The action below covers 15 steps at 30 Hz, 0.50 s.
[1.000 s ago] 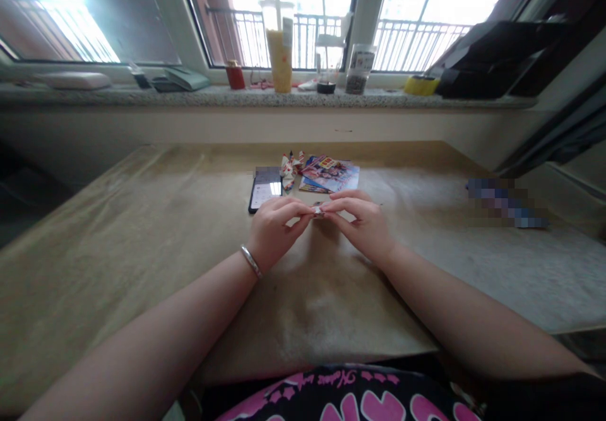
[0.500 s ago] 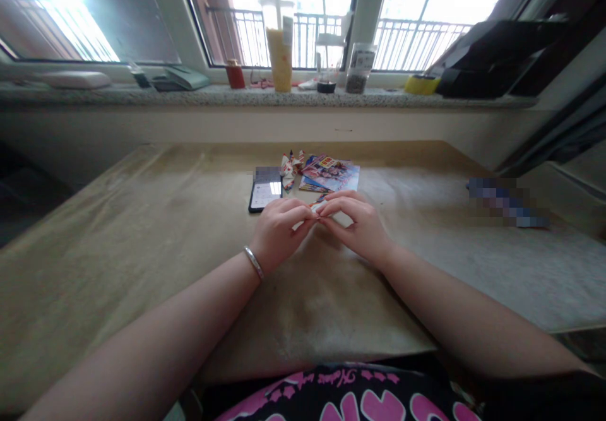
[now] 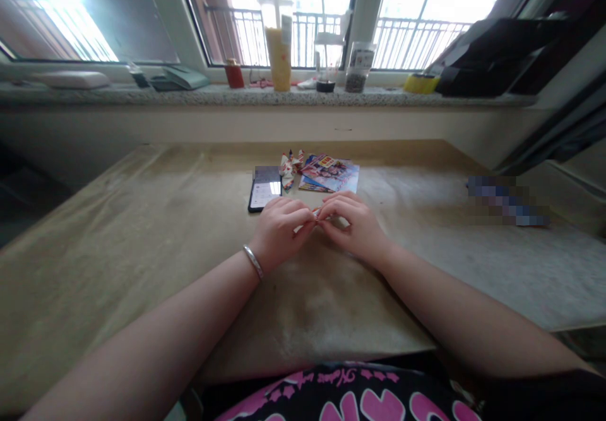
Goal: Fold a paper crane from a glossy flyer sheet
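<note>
Over the middle of the table, my left hand (image 3: 284, 222) and my right hand (image 3: 348, 222) meet at the fingertips. Both pinch a small piece of printed paper (image 3: 316, 211); only a sliver with white and reddish colour shows between the fingers, and the rest is hidden behind them. A phone (image 3: 265, 194) with a lit screen lies just beyond my left hand. Past the fingertips sit folded paper shapes (image 3: 288, 170) in white, red and blue. Beside these, a small stack of colourful printed sheets (image 3: 331, 173) lies beyond my right hand.
A brownish cover spreads over the table (image 3: 142, 250). Toward the right edge is a blurred bluish item (image 3: 506, 201). The stone windowsill (image 3: 213, 96) holds a tall yellow drink cup (image 3: 280, 55), a red jar (image 3: 233, 74), a clear cup (image 3: 326, 61) and a yellow tape roll (image 3: 421, 84).
Less of the paper shows now: the white area seen inside my fingers has gone from sight. Both hands stay in nearly the same place, still pinching.
</note>
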{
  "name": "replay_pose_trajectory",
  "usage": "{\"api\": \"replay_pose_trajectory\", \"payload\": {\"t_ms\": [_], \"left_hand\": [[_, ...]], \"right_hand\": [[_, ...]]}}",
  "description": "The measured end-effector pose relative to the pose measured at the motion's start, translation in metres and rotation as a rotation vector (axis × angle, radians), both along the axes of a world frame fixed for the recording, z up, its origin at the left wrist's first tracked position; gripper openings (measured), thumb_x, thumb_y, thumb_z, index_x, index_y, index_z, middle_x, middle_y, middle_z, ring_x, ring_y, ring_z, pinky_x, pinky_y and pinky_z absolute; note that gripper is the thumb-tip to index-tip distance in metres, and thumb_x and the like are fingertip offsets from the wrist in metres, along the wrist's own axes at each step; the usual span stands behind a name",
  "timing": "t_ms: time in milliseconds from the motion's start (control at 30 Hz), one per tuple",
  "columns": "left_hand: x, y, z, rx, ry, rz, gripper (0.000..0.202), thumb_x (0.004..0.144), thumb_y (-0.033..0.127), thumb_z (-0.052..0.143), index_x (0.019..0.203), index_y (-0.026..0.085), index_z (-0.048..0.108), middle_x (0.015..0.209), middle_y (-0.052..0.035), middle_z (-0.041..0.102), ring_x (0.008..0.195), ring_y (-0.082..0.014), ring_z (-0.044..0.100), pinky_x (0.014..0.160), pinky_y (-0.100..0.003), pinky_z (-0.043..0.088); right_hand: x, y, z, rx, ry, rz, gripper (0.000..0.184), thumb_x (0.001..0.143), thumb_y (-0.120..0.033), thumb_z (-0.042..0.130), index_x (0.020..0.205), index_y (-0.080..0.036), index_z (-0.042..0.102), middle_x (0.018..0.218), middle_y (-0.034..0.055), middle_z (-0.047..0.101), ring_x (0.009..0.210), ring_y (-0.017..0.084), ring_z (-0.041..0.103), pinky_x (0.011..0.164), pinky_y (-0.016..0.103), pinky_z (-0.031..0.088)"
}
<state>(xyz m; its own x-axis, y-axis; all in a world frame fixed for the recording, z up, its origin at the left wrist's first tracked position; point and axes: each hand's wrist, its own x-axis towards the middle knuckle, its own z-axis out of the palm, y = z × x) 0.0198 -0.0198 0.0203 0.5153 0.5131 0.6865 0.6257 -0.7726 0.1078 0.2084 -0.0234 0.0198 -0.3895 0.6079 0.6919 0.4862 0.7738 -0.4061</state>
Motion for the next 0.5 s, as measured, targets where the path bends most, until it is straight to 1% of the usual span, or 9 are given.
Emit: {"api": "replay_pose_trajectory", "payload": {"t_ms": [133, 267, 333, 500], "left_hand": [[-0.0011, 0.0025, -0.0023, 0.011, 0.022, 0.013, 0.017, 0.086, 0.026, 0.054, 0.072, 0.021, 0.062, 0.076, -0.0017, 0.066, 0.072, -0.015, 0.058, 0.07, -0.029, 0.041], [-0.0017, 0.003, -0.0037, 0.054, 0.149, 0.04, 0.012, 0.083, 0.025, 0.055, 0.074, 0.02, 0.06, 0.076, -0.0012, 0.066, 0.072, -0.0163, 0.057, 0.071, -0.03, 0.04], [-0.0015, 0.002, -0.0027, 0.061, 0.198, 0.044, 0.012, 0.083, 0.024, 0.055, 0.073, 0.02, 0.06, 0.075, -0.0014, 0.065, 0.071, -0.0167, 0.056, 0.071, -0.031, 0.039], [-0.0004, -0.0002, 0.0012, 0.036, 0.19, 0.053, 0.014, 0.083, 0.02, 0.052, 0.071, 0.02, 0.061, 0.075, -0.0005, 0.064, 0.07, -0.0158, 0.053, 0.071, -0.03, 0.038]], "right_hand": [[0.0007, 0.0021, 0.0004, 0.01, -0.002, 0.017, 0.007, 0.08, -0.019, 0.057, 0.08, -0.023, 0.062, 0.085, 0.0027, 0.067, 0.09, 0.017, 0.059, 0.085, 0.035, 0.049], [-0.001, 0.0008, 0.0012, 0.064, -0.086, 0.04, 0.007, 0.079, -0.018, 0.057, 0.08, -0.024, 0.062, 0.088, 0.0025, 0.068, 0.093, 0.018, 0.058, 0.087, 0.035, 0.047], [-0.0026, -0.0005, 0.0012, 0.066, -0.114, 0.037, 0.007, 0.078, -0.018, 0.058, 0.079, -0.023, 0.061, 0.089, 0.0025, 0.068, 0.094, 0.019, 0.057, 0.088, 0.036, 0.046], [-0.0049, -0.0003, -0.0011, 0.023, -0.053, -0.006, 0.006, 0.074, -0.018, 0.061, 0.077, -0.023, 0.061, 0.088, 0.0024, 0.066, 0.09, 0.018, 0.058, 0.087, 0.035, 0.046]]}}
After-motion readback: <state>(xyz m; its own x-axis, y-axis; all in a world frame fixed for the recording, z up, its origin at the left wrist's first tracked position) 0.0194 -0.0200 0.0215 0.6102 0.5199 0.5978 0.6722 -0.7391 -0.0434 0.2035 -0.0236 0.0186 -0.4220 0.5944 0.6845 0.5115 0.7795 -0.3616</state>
